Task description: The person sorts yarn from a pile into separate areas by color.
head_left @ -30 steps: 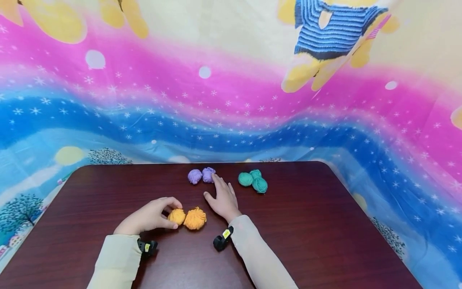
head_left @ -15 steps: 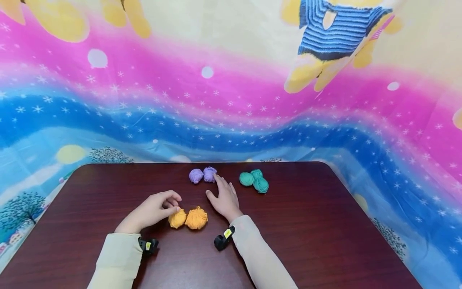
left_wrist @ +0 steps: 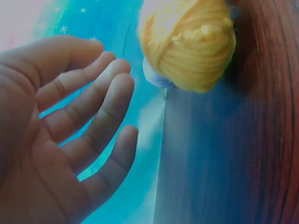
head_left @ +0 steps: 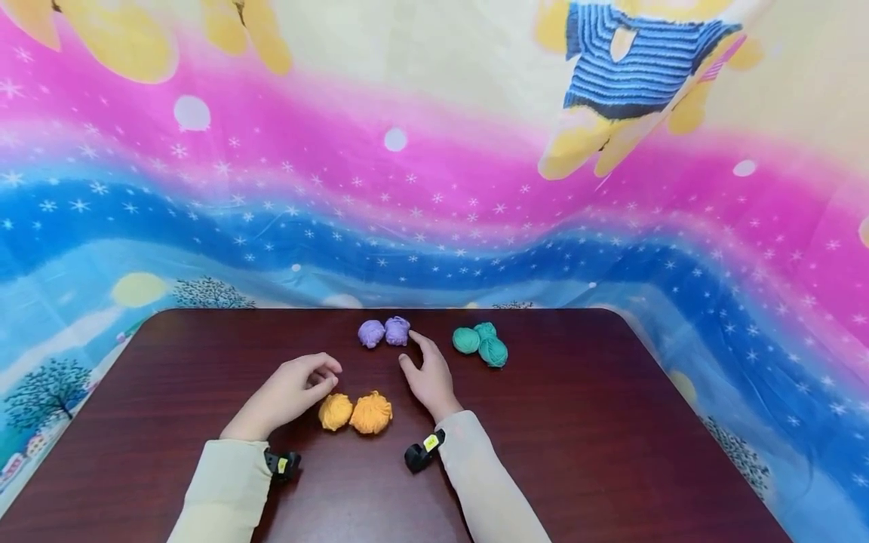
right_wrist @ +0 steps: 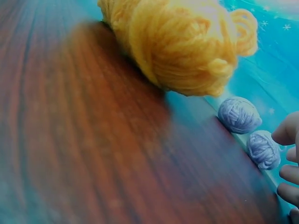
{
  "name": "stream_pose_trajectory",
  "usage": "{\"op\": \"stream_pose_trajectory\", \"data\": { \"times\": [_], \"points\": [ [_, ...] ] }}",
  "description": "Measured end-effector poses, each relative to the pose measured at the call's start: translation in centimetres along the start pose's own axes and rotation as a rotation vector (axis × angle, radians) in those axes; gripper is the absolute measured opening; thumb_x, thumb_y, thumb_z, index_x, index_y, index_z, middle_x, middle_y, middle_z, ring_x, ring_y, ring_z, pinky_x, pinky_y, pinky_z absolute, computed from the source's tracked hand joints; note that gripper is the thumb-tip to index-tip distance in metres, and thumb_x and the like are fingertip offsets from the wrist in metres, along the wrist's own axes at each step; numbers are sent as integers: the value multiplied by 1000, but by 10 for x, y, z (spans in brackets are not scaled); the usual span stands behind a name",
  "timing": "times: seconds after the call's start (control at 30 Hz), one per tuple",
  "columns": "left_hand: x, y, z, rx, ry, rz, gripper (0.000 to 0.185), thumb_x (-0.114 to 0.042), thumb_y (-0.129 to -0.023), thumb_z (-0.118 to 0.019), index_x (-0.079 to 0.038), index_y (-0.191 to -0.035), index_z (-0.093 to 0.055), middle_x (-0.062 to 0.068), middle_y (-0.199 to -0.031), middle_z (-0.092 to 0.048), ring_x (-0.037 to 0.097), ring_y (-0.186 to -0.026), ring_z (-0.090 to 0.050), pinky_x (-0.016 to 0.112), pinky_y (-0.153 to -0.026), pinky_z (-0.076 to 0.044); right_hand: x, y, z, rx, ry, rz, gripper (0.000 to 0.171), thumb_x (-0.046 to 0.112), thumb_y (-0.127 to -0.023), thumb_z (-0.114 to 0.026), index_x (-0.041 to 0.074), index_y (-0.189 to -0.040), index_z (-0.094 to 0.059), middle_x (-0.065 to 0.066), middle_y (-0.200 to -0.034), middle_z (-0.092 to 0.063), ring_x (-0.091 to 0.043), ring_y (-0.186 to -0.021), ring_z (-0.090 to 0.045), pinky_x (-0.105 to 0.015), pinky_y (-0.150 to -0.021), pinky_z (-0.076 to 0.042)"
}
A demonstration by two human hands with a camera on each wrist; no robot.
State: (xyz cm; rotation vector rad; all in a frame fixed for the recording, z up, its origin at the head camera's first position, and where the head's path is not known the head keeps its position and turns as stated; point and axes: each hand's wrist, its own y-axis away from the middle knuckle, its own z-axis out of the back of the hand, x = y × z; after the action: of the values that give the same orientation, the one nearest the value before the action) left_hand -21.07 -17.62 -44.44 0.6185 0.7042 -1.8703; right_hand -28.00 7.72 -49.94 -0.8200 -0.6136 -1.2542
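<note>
My left hand (head_left: 288, 391) hovers just behind and left of two yellow-orange yarn balls, holding nothing; in the left wrist view its fingers (left_wrist: 100, 126) are loosely bent, apart from the yarn. The smaller yellow ball (head_left: 336, 412) sits against the larger orange ball (head_left: 371, 413). My right hand (head_left: 432, 377) reaches toward the back of the table, its index fingertip right by the near edge of a purple yarn ball (head_left: 397, 331). A second purple ball (head_left: 371, 333) lies to the left of that one. In the right wrist view only fingertips (right_wrist: 286, 129) show, at the right edge.
Three green yarn balls (head_left: 492, 351) cluster at the back, right of my right hand. Everything lies on a dark reddish-brown wooden table (head_left: 577, 430). A printed cloth (head_left: 421, 188) hangs behind its far edge. Each wrist carries a small black camera (head_left: 424, 451).
My left hand has come off the smaller yellow ball, lifting up and back. My right hand has drawn slightly right, away from the purple ball. The yarn balls stay in place.
</note>
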Motion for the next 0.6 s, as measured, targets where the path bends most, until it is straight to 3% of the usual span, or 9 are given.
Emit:
{"op": "stream_pose_trajectory", "data": {
  "times": [0.17, 0.27, 0.43, 0.6],
  "points": [
    [-4, -4, -5, -112, -56, 5, 13, -8, -98, -66, -7, -111, -69, 1, -100, -67, 17, -90, -66, 41, -81, -57, -1, 0, 1, -51, -74, 6, 44, 17, -100, -62, 11, -143, -58, -10, -145, -55, -30, -138, -48, -50, -112, -40],
    [-7, -9, -8, -148, -75, 13, 16, -9, -98, -66, -7, -114, -68, 3, -103, -67, 19, -91, -66, 44, -83, -57, -2, 1, 3, -97, -179, -6, 36, 11, -99, -62, 9, -135, -64, -10, -137, -59, -30, -132, -54, -49, -108, -44],
    [-11, -21, -6, -150, -161, 1, 26, -14, -99, -65, -5, -123, -67, 12, -118, -66, 31, -106, -66, 52, -92, -54, -4, -1, 7, -154, -402, -32, 29, 3, -98, -61, 2, -126, -68, -15, -131, -62, -34, -127, -57, -49, -106, -46],
    [-11, -35, 0, -94, -338, -63, 44, -15, -100, -62, -1, -141, -56, 21, -140, -56, 40, -128, -55, 57, -105, -45, -4, -4, 11, -144, -489, -69, 31, 0, -98, -61, -3, -128, -65, -20, -133, -61, -38, -127, -56, -50, -104, -49]
  ]
}}
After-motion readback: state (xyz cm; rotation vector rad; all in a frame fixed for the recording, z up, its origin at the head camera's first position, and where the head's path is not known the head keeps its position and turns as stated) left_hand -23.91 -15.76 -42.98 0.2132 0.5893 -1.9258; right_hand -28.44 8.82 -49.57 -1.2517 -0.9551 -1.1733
